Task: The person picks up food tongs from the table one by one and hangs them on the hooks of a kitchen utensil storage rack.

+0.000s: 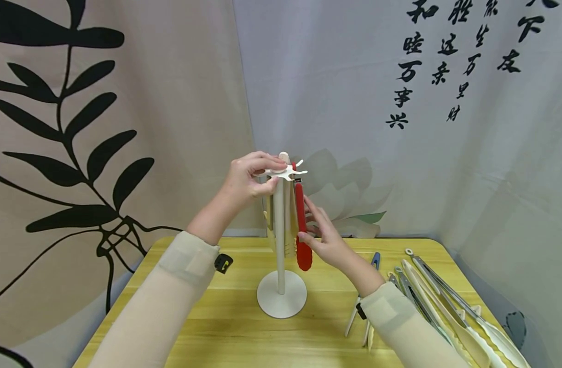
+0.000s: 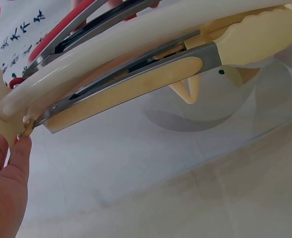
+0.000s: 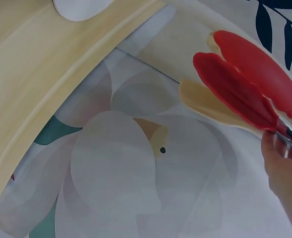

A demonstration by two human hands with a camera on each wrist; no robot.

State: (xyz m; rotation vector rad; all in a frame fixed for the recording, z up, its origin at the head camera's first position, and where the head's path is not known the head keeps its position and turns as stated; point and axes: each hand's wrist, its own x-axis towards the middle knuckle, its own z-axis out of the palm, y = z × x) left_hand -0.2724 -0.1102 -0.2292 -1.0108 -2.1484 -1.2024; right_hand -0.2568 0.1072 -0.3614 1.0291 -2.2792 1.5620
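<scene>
A white rack [image 1: 282, 235] stands upright on a round base, with a hooked disc [image 1: 286, 173] at its top. My left hand [image 1: 250, 175] grips that disc, thumb below and fingers above. Red tongs [image 1: 304, 253] hang from the disc on its right side, red tips down. Around the tongs' lower part, my right hand [image 1: 324, 237] curls its thumb and fingers; the right wrist view shows them at the metal just by the red tips [image 3: 255, 89]. Beige tongs [image 2: 131, 91] also hang there, close to the pole, partly hidden from the head view.
The wooden table [image 1: 216, 327] holds a row of several tongs [image 1: 446, 301] at its right side. Another pair with a blue end [image 1: 376, 259] lies beside my right forearm, partly covered by it. A printed curtain [image 1: 184, 102] hangs behind the table.
</scene>
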